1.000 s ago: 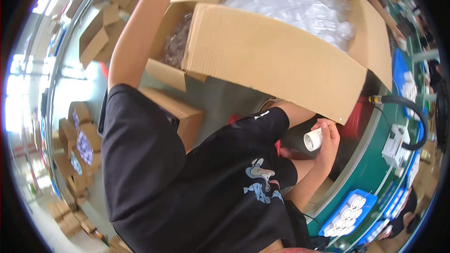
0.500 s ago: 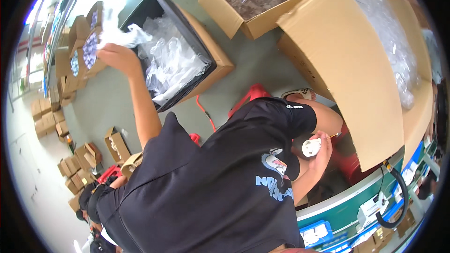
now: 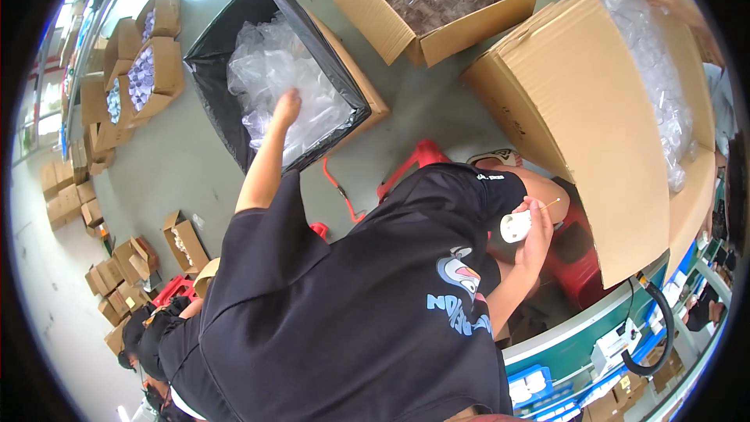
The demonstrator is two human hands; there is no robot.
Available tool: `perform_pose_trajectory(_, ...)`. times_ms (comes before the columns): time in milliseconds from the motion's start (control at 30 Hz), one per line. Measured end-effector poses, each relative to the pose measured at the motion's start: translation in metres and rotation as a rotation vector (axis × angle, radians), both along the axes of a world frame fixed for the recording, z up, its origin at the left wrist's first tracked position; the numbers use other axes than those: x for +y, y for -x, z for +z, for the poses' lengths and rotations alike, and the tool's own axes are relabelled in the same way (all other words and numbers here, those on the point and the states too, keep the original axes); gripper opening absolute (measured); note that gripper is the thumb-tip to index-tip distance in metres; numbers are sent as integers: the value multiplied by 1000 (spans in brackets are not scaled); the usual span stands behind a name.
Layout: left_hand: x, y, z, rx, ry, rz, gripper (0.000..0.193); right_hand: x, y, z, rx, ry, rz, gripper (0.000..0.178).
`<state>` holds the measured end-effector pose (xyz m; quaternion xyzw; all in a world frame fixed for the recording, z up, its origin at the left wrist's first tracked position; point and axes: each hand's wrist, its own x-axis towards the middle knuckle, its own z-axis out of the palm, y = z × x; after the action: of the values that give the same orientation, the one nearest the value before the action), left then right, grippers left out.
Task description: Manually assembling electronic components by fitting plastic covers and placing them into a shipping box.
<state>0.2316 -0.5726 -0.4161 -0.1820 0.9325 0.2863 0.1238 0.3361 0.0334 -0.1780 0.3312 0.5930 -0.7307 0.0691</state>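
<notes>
My left hand is closed among the clear plastic bags that fill a black-lined carton. It seems to grip one of them, though its fingertips are hidden in the film. On the right, over my lap, my right hand holds a small white cylindrical plastic part with holes in its end face. A thin orange-brown stick pokes out past the fingers of that same hand.
An open carton of clear plastic pieces stands ahead. A big carton of clear plastic rises on the right, with another person's hand at it. A green workbench lies lower right; cartons stack at left.
My left hand has come right and down into the lined carton; the white bag it held up at the left is no longer raised. My right hand still holds the white part.
</notes>
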Motion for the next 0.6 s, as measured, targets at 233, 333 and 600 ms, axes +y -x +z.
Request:
perform_pose_trajectory(233,32,2,-37,-440,309,-622,25,2,-21,1,28,39,-62,20)
perform_pose_trajectory(333,4,-25,1,-134,213,-130,44,15,-36,-21,-21,32,-179,17)
perform_pose_trajectory(600,-1,6,98,-43,572,-83,25,40,-50,-19,155,59,-289,20)
